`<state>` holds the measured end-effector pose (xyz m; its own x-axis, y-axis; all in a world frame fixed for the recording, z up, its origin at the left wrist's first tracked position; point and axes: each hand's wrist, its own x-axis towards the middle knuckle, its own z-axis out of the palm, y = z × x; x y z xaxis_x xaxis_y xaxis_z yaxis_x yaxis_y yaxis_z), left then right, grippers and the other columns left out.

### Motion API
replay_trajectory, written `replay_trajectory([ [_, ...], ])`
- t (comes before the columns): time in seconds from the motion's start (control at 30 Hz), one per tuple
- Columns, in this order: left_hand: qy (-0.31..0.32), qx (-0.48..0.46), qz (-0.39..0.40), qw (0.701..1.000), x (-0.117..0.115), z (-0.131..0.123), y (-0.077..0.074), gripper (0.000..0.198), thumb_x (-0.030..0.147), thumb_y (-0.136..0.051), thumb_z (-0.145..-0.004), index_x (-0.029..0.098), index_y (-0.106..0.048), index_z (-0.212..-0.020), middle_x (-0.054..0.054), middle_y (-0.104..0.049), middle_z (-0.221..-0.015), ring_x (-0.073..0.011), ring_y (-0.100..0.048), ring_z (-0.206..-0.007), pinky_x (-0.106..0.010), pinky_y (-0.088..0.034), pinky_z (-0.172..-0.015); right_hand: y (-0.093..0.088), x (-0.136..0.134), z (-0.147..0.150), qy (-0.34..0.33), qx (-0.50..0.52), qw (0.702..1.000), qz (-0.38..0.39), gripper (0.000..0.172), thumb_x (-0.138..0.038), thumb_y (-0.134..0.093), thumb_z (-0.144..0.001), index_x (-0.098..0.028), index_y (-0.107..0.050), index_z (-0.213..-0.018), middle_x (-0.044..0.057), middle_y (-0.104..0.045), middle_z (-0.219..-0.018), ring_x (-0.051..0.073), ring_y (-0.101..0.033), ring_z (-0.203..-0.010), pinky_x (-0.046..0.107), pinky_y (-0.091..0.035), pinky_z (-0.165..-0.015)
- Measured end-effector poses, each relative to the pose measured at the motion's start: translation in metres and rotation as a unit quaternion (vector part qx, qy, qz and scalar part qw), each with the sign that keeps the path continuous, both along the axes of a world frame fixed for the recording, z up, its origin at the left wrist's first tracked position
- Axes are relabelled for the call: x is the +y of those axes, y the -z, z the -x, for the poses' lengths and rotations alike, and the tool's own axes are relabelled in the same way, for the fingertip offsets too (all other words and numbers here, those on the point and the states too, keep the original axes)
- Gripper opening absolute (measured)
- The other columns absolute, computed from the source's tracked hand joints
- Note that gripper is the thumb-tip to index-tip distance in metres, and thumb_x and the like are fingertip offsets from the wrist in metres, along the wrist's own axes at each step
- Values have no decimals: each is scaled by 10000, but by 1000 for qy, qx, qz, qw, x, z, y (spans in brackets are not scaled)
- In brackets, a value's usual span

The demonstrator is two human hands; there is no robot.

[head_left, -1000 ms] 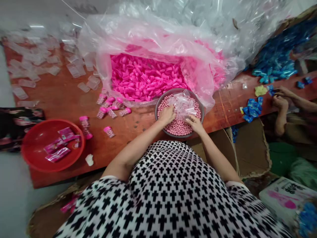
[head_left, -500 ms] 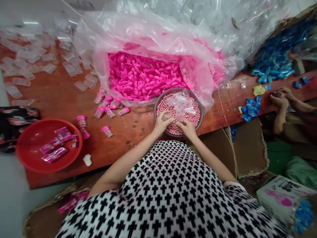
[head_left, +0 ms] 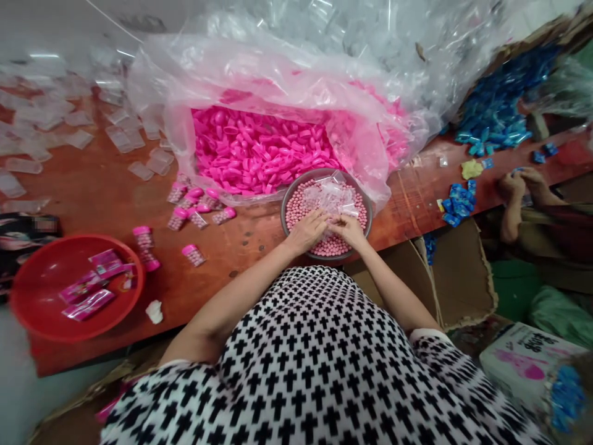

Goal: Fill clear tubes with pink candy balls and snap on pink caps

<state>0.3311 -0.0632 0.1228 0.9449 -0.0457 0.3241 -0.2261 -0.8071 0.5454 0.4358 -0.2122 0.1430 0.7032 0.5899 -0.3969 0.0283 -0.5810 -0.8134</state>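
Note:
A grey bowl full of small pink candy balls stands on the wooden table, with several clear little bottles lying on top. My left hand and my right hand meet over the near side of the bowl. Their fingers are curled together on a small clear bottle between them. What exactly the fingertips pinch is partly hidden.
Behind the bowl a big plastic bag holds pink caps. Filled pink-capped bottles lie to the left, and a red basin with pink packets sits further left. Another person's hands work by blue pieces at right.
My two hands came together from apart and moved toward the near middle of the bowl. The view shifted slightly, so everything sits a bit lower and further left.

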Motion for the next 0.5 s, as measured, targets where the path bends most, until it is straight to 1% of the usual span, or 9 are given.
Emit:
replay_trajectory([
  [0.03,23,-15,-13,1000,-1,-1,3,195,176,-426,-900,127,-584,-1002,-145,-636,-1164,-217,-535,-1198,-446,-418,-1028,-2,-2,4,30,83,995,-41,266,-378,-699,-645,-173,-596,-778,-2,-625,-708,145,-581,-661,301,-491,-672],
  [0.1,62,-38,-39,997,-2,-2,6,226,194,-383,-926,126,-590,-985,-140,-656,-1124,-196,-586,-1124,-406,-464,-980,-5,-5,13,75,206,971,-97,313,-366,-720,-604,-182,-597,-826,-22,-626,-701,122,-581,-624,280,-502,-630],
  [0.17,95,-54,-66,992,-5,0,6,237,205,-382,-933,134,-592,-1016,-130,-654,-1136,-190,-607,-1077,-365,-496,-922,-6,-8,22,98,260,953,-124,350,-324,-729,-586,-188,-600,-881,-25,-636,-720,112,-589,-623,272,-513,-631],
  [0.27,119,-63,-96,986,-10,3,2,281,189,-400,-928,190,-555,-1163,-97,-638,-1186,-195,-609,-1051,-344,-514,-854,-7,-11,27,108,269,948,-133,388,-242,-718,-557,-192,-598,-922,-15,-658,-771,121,-608,-671,270,-517,-659],
  [0.33,104,-58,-94,988,-12,4,-1,312,194,-424,-919,216,-535,-1210,-86,-653,-1149,-202,-612,-1030,-357,-512,-846,-8,-12,26,107,276,945,-136,433,-231,-694,-564,-197,-596,-985,0,-675,-833,135,-620,-723,278,-517,-692],
  [0.4,77,-48,-70,993,-13,5,-3,305,224,-462,-903,206,-553,-1194,-88,-676,-1062,-216,-601,-1045,-384,-494,-890,-12,-12,19,81,286,946,-130,469,-272,-659,-619,-200,-584,-1077,16,-682,-878,149,-624,-769,302,-514,-733],
  [0.43,60,-39,-50,996,-13,6,-3,307,246,-484,-892,195,-563,-1185,-93,-677,-1034,-222,-592,-1062,-395,-481,-917,-15,-12,14,62,269,954,-118,471,-301,-636,-656,-198,-576,-1112,23,-681,-889,157,-623,-788,316,-511,-751],
  [0.47,39,-25,-25,999,-12,7,-4,323,264,-504,-880,184,-565,-1188,-100,-672,-1030,-225,-585,-1076,-396,-472,-935,-18,-13,8,47,222,969,-96,462,-331,-612,-694,-193,-571,-1133,32,-679,-900,165,-622,-807,330,-506,-770],
  [0.5,12,-5,6,1000,-11,9,-5,350,277,-520,-870,176,-559,-1202,-106,-662,-1049,-222,-582,-1082,-388,-470,-940,-20,-13,1,41,144,987,-61,441,-357,-584,-734,-188,-568,-1141,43,-675,-923,175,-619,-831,344,-498,-791],
])
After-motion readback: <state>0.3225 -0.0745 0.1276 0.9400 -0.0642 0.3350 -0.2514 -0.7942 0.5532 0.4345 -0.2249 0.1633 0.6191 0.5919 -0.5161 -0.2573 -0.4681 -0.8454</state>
